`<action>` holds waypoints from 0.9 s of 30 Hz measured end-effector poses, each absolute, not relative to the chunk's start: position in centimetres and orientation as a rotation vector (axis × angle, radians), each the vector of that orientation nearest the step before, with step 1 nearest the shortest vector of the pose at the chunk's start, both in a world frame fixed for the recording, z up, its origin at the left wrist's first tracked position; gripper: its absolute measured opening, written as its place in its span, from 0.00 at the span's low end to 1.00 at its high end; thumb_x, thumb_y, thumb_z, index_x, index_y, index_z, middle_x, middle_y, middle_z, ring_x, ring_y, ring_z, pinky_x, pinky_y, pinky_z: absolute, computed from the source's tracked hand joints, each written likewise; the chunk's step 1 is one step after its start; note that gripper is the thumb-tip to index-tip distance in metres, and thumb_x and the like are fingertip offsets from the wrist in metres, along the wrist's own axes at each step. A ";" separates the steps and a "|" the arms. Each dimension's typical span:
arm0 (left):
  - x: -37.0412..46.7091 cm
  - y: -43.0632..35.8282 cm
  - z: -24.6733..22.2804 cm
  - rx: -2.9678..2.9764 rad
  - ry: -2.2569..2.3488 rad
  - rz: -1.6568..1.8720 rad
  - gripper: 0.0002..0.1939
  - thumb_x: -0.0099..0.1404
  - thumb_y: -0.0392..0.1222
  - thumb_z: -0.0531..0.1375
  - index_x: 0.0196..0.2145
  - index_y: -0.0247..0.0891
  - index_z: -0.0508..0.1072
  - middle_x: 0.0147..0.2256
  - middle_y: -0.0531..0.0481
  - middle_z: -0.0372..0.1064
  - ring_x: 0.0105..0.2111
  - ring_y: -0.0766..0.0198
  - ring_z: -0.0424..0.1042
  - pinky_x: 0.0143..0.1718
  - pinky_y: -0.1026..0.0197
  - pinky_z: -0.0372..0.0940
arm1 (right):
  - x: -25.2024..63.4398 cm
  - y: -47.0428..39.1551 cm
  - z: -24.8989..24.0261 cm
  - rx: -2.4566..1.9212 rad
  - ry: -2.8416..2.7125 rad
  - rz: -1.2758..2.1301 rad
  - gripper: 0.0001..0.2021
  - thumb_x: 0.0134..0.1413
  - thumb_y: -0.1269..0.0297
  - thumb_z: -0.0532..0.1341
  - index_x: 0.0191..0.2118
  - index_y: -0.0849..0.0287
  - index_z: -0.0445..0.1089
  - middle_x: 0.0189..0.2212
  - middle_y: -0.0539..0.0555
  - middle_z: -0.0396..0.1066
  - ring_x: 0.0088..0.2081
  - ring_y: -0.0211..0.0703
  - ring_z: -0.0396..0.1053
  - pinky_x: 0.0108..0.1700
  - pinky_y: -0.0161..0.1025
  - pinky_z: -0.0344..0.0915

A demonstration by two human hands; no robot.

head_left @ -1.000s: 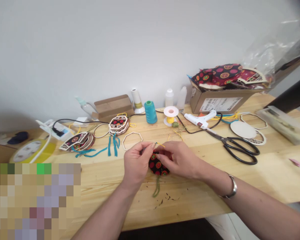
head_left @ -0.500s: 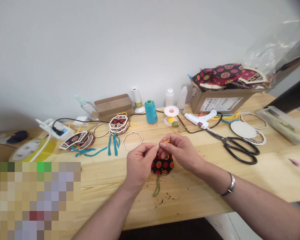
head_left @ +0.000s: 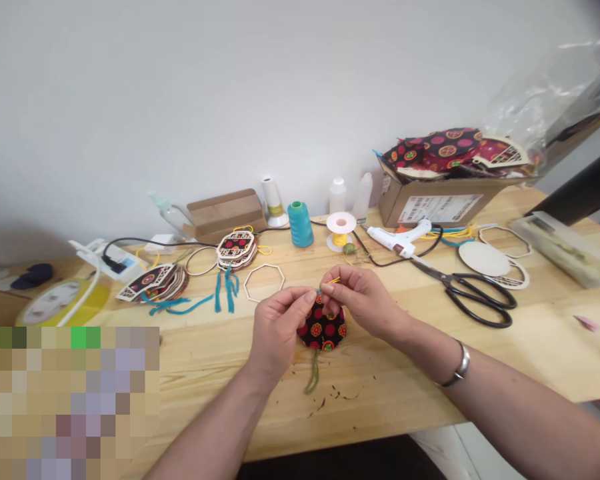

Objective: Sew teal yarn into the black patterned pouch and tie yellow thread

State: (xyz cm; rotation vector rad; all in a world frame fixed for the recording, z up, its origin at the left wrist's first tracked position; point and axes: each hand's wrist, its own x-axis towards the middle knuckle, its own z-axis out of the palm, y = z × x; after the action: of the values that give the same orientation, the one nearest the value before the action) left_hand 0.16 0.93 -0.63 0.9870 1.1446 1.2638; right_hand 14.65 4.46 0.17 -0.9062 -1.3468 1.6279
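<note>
In front of me is a black fabric-covered ornament (head_left: 324, 331) printed with red and orange round flowers. A green cord loop (head_left: 313, 375) trails from its near edge onto the table. The fingers of my left hand (head_left: 280, 323) are closed on its upper left edge, thumb and forefinger together. Just above the ornament's upper right, my right hand (head_left: 357, 293) pinches a thin yellow cord (head_left: 334, 281), whose end pokes out over the fingers. A bit of blue shows at the top edge between the fingertips. The rest of the cord is hidden by my hand.
Black-handled scissors (head_left: 480, 293) and a white glue gun (head_left: 400, 239) lie to the right. Behind stand a teal thread cone (head_left: 301, 225) and a yellow cord spool (head_left: 341, 223). An octagonal wooden frame (head_left: 247, 288) and stacked ornaments (head_left: 236, 250) lie left; a full carton (head_left: 435, 200) stands back right.
My fingertips, which were together, have moved slightly apart. The left hand has shifted a little left, showing more of the ornament's upper part. The right hand keeps its pinch on the yellow cord.
</note>
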 end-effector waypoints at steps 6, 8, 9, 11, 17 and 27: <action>0.3 1.0 -0.4 0.990 1.166 1.246 0.06 0.54 0.41 0.63 0.28 0.37 0.78 0.16 0.57 0.63 0.18 0.73 0.54 0.21 0.67 0.51 | 14.7 4.5 0.1 -0.926 -1.415 1.569 0.08 0.51 0.63 0.59 0.28 0.62 0.65 0.20 0.47 0.66 0.20 0.31 0.62 0.24 0.32 0.60; 0.4 1.1 -0.3 0.981 1.176 1.246 0.05 0.54 0.41 0.64 0.28 0.37 0.78 0.15 0.57 0.62 0.17 0.73 0.54 0.21 0.67 0.51 | 14.8 4.4 0.1 -0.940 -1.447 1.543 0.08 0.52 0.63 0.59 0.27 0.61 0.65 0.19 0.47 0.64 0.20 0.31 0.61 0.24 0.32 0.60; 0.3 1.1 -0.3 0.975 1.187 1.250 0.05 0.53 0.41 0.64 0.28 0.37 0.78 0.15 0.57 0.62 0.17 0.73 0.54 0.21 0.67 0.51 | 14.8 4.4 0.1 -0.947 -1.463 1.518 0.08 0.52 0.63 0.59 0.28 0.61 0.65 0.19 0.47 0.64 0.21 0.32 0.61 0.25 0.32 0.60; 0.3 1.2 -0.4 0.952 1.215 1.270 0.06 0.52 0.41 0.64 0.28 0.37 0.78 0.16 0.57 0.63 0.18 0.73 0.54 0.21 0.67 0.51 | 14.9 4.5 -0.1 -0.923 -1.490 1.433 0.06 0.52 0.63 0.60 0.31 0.61 0.66 0.24 0.50 0.67 0.26 0.34 0.65 0.30 0.35 0.64; 0.2 1.5 -0.6 0.823 1.188 1.332 0.07 0.50 0.41 0.66 0.27 0.35 0.78 0.14 0.59 0.59 0.16 0.74 0.50 0.18 0.68 0.46 | 15.1 4.5 -1.3 -0.590 -1.602 1.452 0.32 0.52 0.68 0.59 0.61 0.50 0.48 0.58 0.57 0.57 0.54 0.41 0.60 0.54 0.46 0.59; 0.1 1.9 -0.4 0.829 1.298 1.436 0.07 0.49 0.41 0.66 0.24 0.35 0.76 0.13 0.60 0.59 0.16 0.74 0.51 0.18 0.68 0.50 | 14.6 3.3 -0.8 -0.961 -2.142 0.889 0.11 0.59 0.69 0.50 0.38 0.61 0.70 0.32 0.54 0.72 0.33 0.37 0.68 0.36 0.35 0.63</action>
State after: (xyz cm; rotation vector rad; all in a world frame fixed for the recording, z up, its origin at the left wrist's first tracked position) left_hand 0.10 1.86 -0.43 0.8293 1.2977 1.4357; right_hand 14.59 3.32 -0.75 -0.9613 -2.1424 0.8893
